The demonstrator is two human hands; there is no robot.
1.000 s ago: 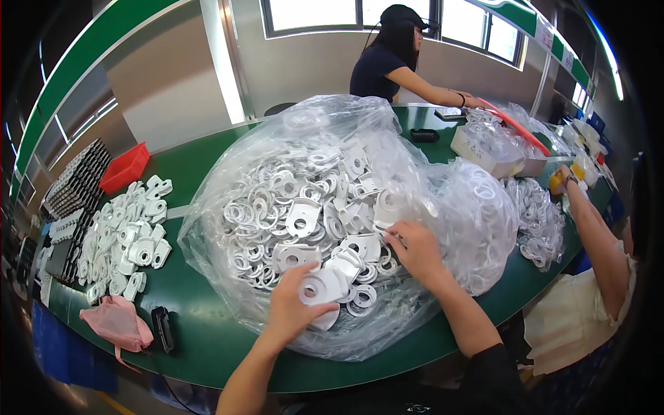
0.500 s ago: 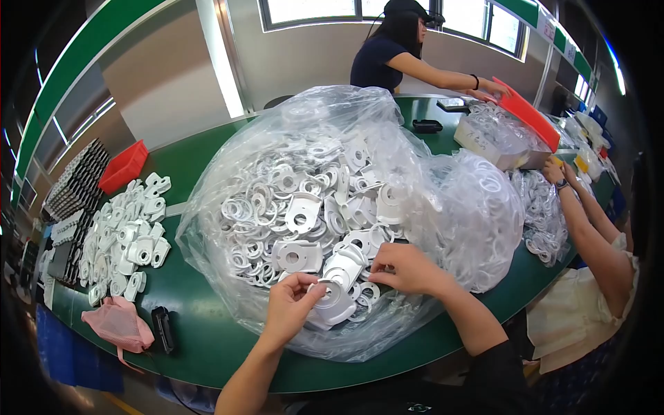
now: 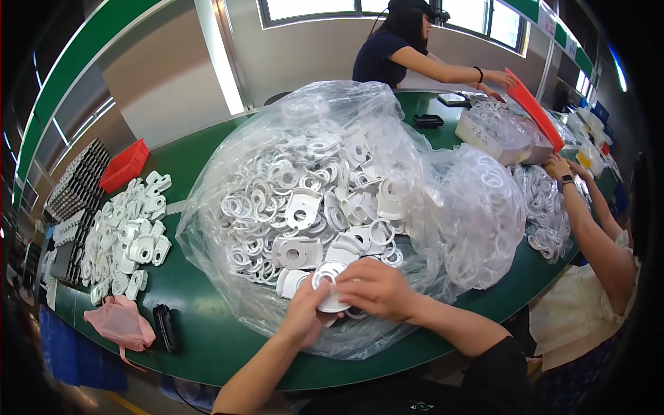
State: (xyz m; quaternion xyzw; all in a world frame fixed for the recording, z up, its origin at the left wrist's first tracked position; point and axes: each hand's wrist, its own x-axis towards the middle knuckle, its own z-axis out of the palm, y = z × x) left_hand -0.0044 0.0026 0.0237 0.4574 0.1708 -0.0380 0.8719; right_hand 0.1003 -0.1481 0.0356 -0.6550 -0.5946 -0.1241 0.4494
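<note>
Both my hands meet over the near edge of a large clear plastic bag [image 3: 207, 238] on the green table. My left hand [image 3: 304, 311] grips a white plastic part [image 3: 334, 303] with a round hole, thumb on its near side. A white ring [image 3: 325, 272] shows at the top of this part; whether it is separate I cannot tell. The fingers of my right hand [image 3: 379, 290] are closed on the part's right side and cover some of it. Beyond them, the bag holds many loose white rings and flat holed parts [image 3: 302, 209].
At left lie a heap of white parts [image 3: 128, 242], a red bin [image 3: 124, 166], stacked dark trays [image 3: 77, 176], a pink pouch [image 3: 119, 324] and a black case [image 3: 163, 328]. Bagged rings [image 3: 484, 228] sit at right. Two people work beyond, one holding a red tray [image 3: 532, 107].
My right hand has moved left and down onto the white part in my left hand. That part has tilted and come slightly closer. The person across has shifted the red tray a little right.
</note>
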